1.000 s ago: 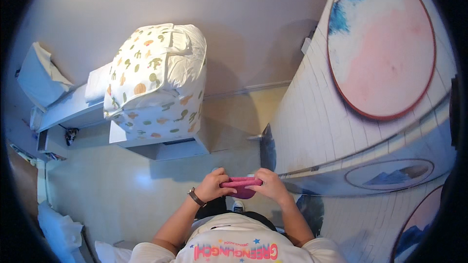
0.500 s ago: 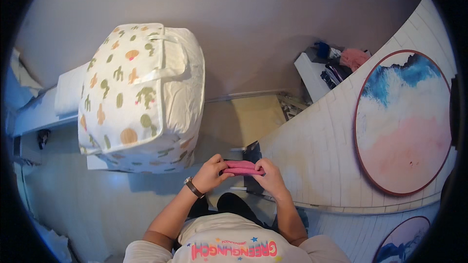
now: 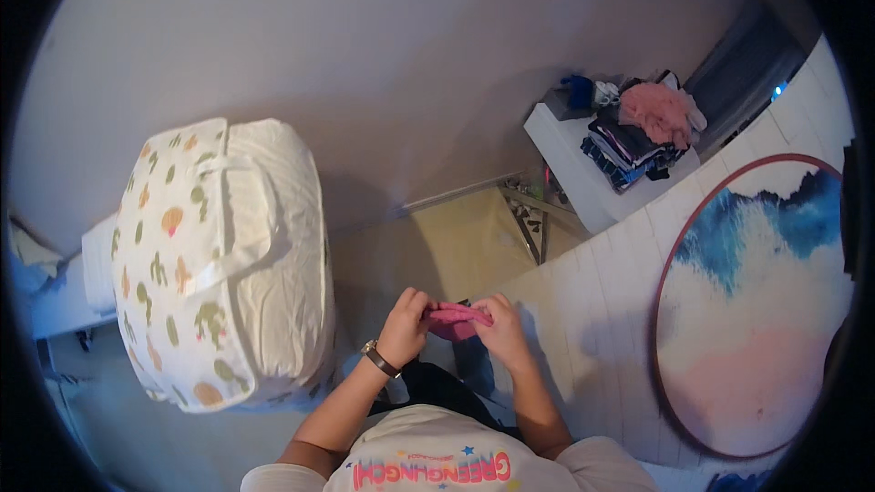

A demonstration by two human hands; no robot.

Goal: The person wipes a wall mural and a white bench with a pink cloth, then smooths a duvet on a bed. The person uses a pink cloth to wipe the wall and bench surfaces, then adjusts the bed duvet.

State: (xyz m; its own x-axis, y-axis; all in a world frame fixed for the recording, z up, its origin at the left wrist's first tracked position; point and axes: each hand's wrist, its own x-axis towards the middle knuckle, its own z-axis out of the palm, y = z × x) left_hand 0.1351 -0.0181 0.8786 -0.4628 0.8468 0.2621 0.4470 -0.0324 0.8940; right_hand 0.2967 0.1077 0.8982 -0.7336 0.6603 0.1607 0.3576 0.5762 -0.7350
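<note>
A small piece of folded pink cloth (image 3: 454,322) is stretched between my two hands, in front of my body. My left hand (image 3: 405,328), with a watch on its wrist, pinches the left end. My right hand (image 3: 504,335) grips the other end with thumb and fingers. The cloth's upper edge looks rolled or doubled, and a short flap hangs beneath it. What kind of item it is cannot be made out.
A bulky white storage bag (image 3: 173,264) with cactus print and handles stands at the left. Folded clothes (image 3: 624,150) and a pink fluffy garment (image 3: 658,113) lie on a white surface (image 3: 567,150) at the far right. A large round picture (image 3: 756,310) fills the right side.
The view has turned, so the storage bag sits further left and lower, and more of the clothes pile shows. The pink cloth has gone from a flat band to one with a hanging flap.
</note>
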